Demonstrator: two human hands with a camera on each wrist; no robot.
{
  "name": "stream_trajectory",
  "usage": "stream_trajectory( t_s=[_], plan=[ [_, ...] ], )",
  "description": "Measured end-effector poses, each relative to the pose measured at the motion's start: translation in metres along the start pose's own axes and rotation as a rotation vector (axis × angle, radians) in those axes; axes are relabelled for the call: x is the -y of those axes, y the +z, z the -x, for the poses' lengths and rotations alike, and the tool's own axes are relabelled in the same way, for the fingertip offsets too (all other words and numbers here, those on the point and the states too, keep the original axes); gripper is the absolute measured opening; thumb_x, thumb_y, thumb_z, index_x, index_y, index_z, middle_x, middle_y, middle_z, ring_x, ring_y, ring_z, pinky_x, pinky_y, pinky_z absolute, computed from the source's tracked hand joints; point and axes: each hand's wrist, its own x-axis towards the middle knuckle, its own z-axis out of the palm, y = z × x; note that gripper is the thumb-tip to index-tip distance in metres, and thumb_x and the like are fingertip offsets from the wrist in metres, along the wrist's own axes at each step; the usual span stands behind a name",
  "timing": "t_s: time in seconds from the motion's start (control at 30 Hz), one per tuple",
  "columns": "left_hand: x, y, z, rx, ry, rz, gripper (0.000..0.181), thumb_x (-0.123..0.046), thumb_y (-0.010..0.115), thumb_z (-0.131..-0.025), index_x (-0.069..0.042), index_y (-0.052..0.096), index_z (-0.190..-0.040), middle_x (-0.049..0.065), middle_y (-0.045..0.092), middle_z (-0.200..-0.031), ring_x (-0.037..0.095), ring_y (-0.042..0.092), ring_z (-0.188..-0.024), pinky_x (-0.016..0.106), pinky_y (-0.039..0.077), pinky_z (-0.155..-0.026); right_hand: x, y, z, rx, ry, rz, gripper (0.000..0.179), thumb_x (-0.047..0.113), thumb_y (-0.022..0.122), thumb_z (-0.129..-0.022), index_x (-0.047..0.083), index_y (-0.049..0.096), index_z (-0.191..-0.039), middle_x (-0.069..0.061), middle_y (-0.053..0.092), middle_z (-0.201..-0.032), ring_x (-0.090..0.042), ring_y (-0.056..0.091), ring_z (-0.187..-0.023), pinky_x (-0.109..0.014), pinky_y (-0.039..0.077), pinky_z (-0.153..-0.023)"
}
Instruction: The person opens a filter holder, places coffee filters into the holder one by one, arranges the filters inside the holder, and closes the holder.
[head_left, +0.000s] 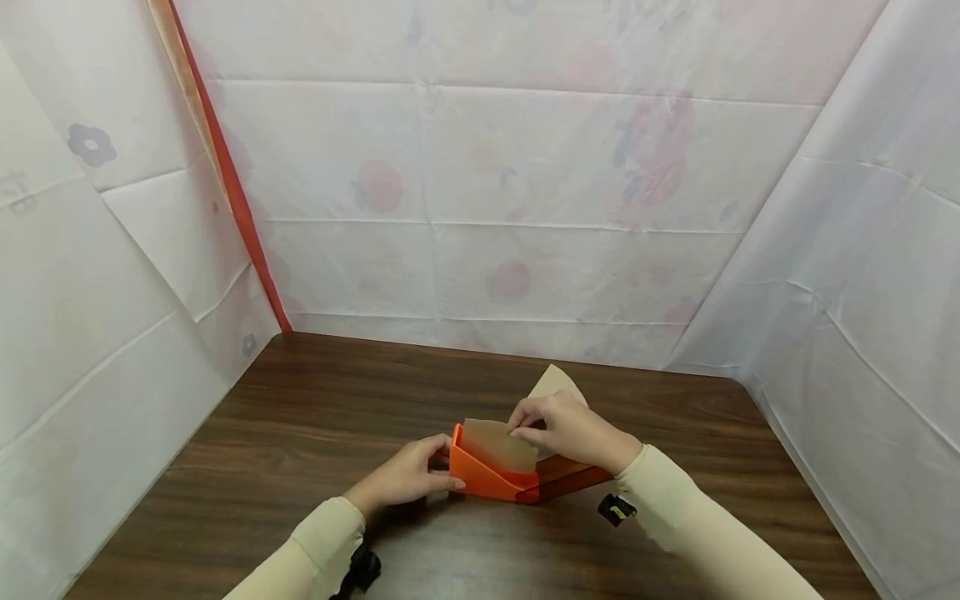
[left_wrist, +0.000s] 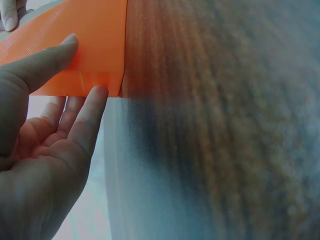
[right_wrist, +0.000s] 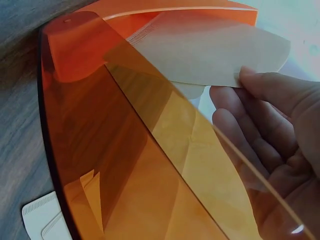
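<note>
An orange filter box (head_left: 474, 473) with a slanted top edge stands on the table. My left hand (head_left: 408, 473) holds its left end, the thumb on the front face and the other fingers at the end and behind. In the left wrist view the thumb presses the orange wall (left_wrist: 97, 42). A tan paper coffee filter (head_left: 491, 443) stands partly inside the box. Between thumb and index finger, my right hand (head_left: 570, 429) pinches the filter's edge (right_wrist: 215, 55). The see-through amber lid (right_wrist: 150, 165) hangs open to the right, below the right hand.
Behind the right hand, a pale paper (head_left: 557, 383) sticks up. More white filters (right_wrist: 41, 215) show past the lid's edge in the right wrist view. Dark wood table (head_left: 345, 383) surrounds the box, and white patterned sheets (head_left: 480, 275) hang at the back and both sides.
</note>
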Motion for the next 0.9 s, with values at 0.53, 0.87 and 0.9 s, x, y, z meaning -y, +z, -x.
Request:
stream_trajectory(
  t_s=[0.53, 0.87, 0.9],
  plan=[
    [0.0, 0.0, 0.0, -0.001, -0.031, 0.008, 0.031, -0.021, 0.078, -0.09, -0.011, 0.061, -0.114, -0.001, 0.068, -0.111, 0.017, 0.066, -0.106, 0.028, 0.054, -0.085, -0.002, 0.015, -0.003, -0.004, -0.002, 0.017, 0.006, 0.011, 0.075, -0.091, 0.016, 0.073, -0.093, 0.01, 0.07, -0.081, 0.002, 0.059, -0.068, -0.019, 0.052, -0.061],
    [-0.003, -0.001, 0.0, 0.006, -0.021, 0.021, 0.032, -0.021, 0.077, -0.091, -0.01, 0.061, -0.117, 0.0, 0.067, -0.113, 0.019, 0.065, -0.107, 0.028, 0.055, -0.086, 0.003, 0.02, -0.002, -0.014, 0.039, 0.03, 0.007, 0.011, 0.077, -0.09, 0.015, 0.071, -0.091, 0.009, 0.07, -0.079, 0.0, 0.06, -0.066, -0.02, 0.052, -0.06],
    [-0.003, -0.001, 0.0, 0.007, -0.022, 0.019, 0.032, -0.021, 0.077, -0.091, -0.011, 0.061, -0.117, 0.0, 0.067, -0.113, 0.019, 0.065, -0.107, 0.028, 0.054, -0.086, 0.003, 0.021, -0.002, -0.01, 0.046, 0.027, 0.007, 0.012, 0.077, -0.09, 0.015, 0.071, -0.09, 0.009, 0.07, -0.079, 0.0, 0.06, -0.066, -0.02, 0.051, -0.059]
  ],
)
